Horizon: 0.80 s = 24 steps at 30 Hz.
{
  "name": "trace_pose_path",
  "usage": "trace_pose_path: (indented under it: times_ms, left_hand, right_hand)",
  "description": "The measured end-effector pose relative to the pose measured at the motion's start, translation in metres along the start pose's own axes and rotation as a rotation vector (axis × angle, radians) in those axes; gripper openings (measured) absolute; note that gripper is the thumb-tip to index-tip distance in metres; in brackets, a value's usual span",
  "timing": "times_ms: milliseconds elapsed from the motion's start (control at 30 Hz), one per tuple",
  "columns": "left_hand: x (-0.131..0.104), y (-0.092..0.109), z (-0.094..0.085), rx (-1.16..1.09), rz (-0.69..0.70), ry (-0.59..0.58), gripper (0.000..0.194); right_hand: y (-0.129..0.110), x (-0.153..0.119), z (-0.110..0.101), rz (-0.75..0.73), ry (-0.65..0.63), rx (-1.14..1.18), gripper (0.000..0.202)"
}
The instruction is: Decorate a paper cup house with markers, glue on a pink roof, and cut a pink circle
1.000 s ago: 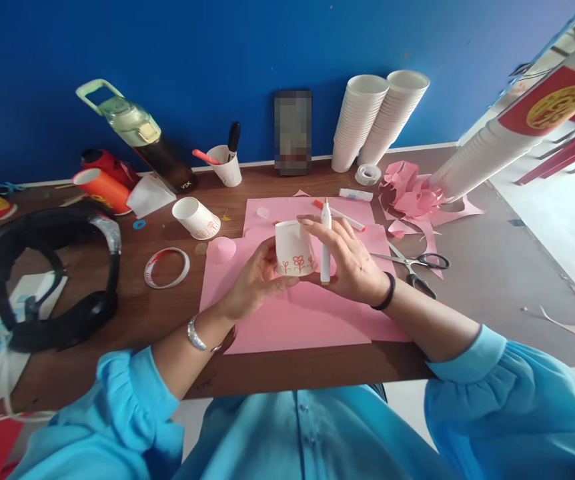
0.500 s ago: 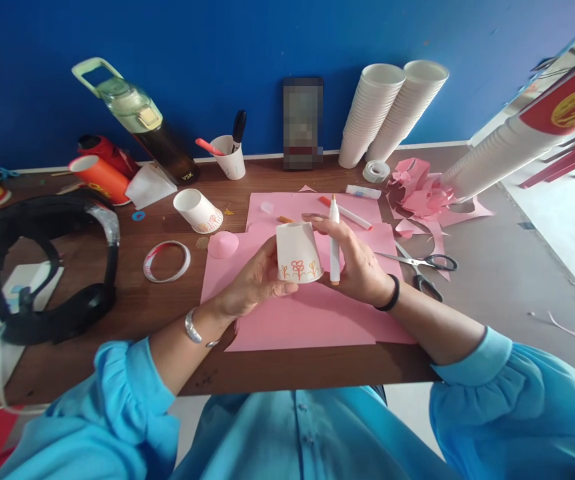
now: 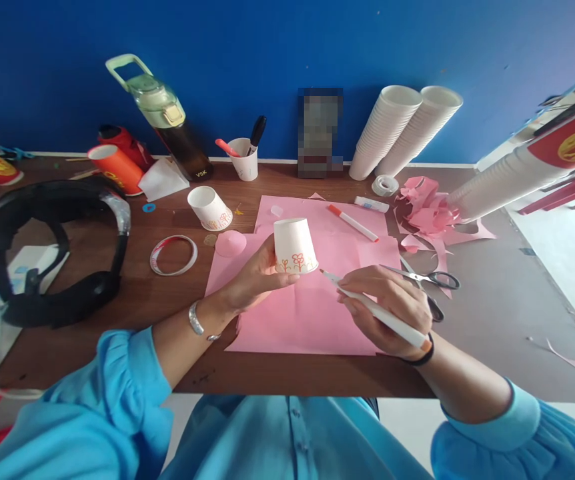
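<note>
Holding a flower-patterned paper cup (image 3: 293, 241) upside down above the pink paper (image 3: 312, 327), the left hand (image 3: 253, 275) has its fingers curled round it; the right hand (image 3: 400, 297) pinches a white marker (image 3: 382, 314) over that paper, with scissors (image 3: 443, 279) by the paper's right edge.

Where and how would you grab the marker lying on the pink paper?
Probably pinch the marker mid-barrel across its long sides, coming from above. It's slim and lies flat, slanting across the pink paper, with both long sides uncovered. A white tube lies beyond it and the right hand is on the near side, so straight down looks cleanest.
</note>
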<state>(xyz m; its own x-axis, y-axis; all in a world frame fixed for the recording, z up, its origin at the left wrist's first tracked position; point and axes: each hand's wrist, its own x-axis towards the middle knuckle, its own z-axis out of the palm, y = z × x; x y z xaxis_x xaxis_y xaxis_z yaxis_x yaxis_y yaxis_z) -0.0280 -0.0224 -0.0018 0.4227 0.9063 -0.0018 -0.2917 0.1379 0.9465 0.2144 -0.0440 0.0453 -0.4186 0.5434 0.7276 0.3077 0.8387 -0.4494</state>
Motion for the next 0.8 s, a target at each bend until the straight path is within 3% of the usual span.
trace_pose_path:
  times_ms: [167,467,800]
  left_hand:
    - [0.000,-0.002,-0.002,0.015,-0.001,0.004,0.070]
    - [0.001,0.000,0.001,0.032,-0.030,-0.012,0.070]
    - [0.001,0.000,-0.001,0.059,-0.034,-0.030,0.070]
  right_hand:
    - [0.000,-0.004,0.012,-0.053,-0.002,-0.004,0.026]
    - [0.001,-0.005,0.014,-0.097,-0.041,-0.050,0.023]
    - [0.007,-0.009,0.012,-0.118,-0.055,-0.087,0.035]
